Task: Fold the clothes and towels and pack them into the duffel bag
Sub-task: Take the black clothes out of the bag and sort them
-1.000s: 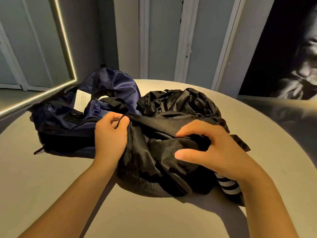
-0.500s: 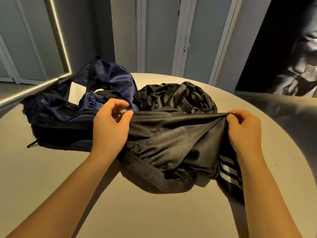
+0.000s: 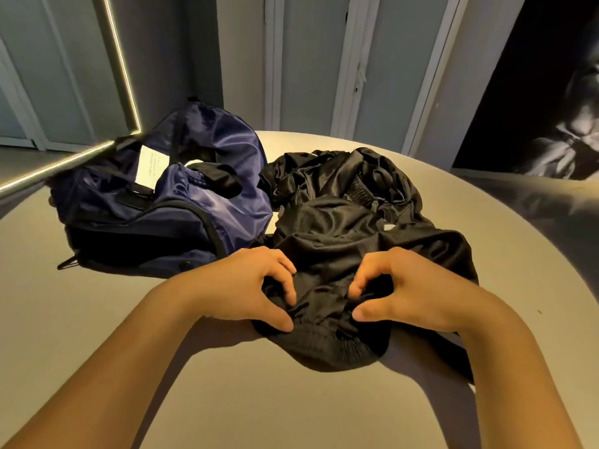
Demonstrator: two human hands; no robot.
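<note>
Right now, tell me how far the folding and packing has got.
Done: little. The blue duffel bag lies open on the table, and I can see no folded item in it. In hand: the left hand and right hand both grip a black garment near its elastic waistband, bunched, not folded. Left: fold it, fold the crumpled shiny black garment behind it, pack both.

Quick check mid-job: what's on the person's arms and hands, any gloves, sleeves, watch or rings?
Nothing worn that shows. The left hand and right hand are bare, with no gloves and no rings visible. The left forearm and right forearm are bare to the picture's lower edge: no sleeves, cuffs, watch, bracelet or markings in view.
</note>
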